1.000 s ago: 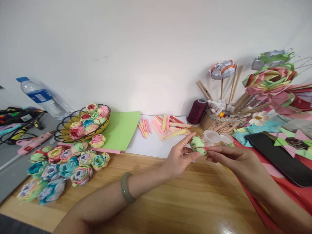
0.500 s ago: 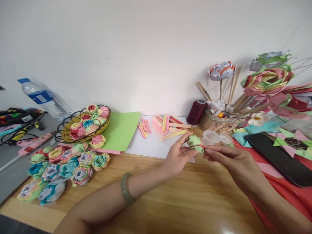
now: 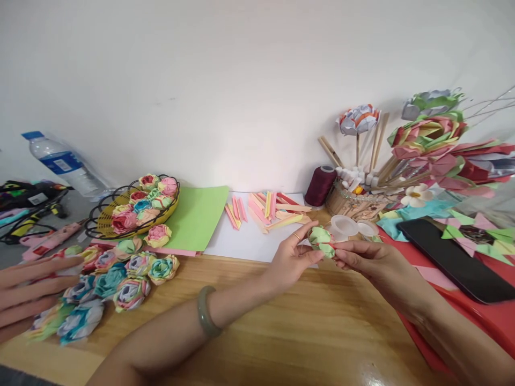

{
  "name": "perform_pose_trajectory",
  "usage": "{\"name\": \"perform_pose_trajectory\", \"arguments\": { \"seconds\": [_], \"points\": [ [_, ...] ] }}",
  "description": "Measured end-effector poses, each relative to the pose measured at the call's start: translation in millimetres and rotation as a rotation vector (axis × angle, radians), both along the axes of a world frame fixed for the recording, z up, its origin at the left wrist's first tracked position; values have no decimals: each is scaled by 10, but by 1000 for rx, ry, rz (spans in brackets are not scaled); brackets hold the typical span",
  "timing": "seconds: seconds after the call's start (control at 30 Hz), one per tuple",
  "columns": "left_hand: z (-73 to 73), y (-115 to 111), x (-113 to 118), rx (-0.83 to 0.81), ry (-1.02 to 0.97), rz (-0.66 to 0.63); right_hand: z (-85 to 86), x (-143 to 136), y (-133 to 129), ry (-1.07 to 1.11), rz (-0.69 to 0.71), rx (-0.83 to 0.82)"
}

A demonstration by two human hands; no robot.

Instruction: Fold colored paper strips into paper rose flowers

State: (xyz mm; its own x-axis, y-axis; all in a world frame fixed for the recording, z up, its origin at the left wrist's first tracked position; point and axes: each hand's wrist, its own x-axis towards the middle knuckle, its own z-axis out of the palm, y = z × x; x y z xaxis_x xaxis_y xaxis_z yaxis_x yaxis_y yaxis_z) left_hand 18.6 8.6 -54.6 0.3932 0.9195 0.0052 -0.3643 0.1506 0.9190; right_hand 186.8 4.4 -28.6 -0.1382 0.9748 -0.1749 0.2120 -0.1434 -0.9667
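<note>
The small paper flower (image 3: pixel 321 241) is folded in pale green with a little red, its two rounded green parts one nearer, one farther; its long axis runs away from the wearer, tilted slightly leftward. It sits between the left hand (image 3: pixel 292 256) and right hand (image 3: pixel 364 258), pinched by the fingertips of both hands above the wooden surface (image 3: pixel 281 327).

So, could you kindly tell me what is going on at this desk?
The person's left hand and right hand together hold a small green paper flower above the wooden table. Finished-looking paper flowers lie at the left, more sit in a yellow basket, and another person's hand is over the loose ones.
</note>
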Motion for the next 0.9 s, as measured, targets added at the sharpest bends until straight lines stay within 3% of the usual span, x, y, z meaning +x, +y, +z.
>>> {"name": "perform_pose_trajectory", "arguments": {
  "seconds": [0.5,0.7,0.9],
  "points": [
    [-98,52,21,16,44,35,1,29,49,-119,2,28],
    [-88,60,1,60,107,45,-150,97,144,-309,-80,-3],
    [-59,73,-20,52,149,43,-278,187,211,-347,-98,-32]
  ]
}}
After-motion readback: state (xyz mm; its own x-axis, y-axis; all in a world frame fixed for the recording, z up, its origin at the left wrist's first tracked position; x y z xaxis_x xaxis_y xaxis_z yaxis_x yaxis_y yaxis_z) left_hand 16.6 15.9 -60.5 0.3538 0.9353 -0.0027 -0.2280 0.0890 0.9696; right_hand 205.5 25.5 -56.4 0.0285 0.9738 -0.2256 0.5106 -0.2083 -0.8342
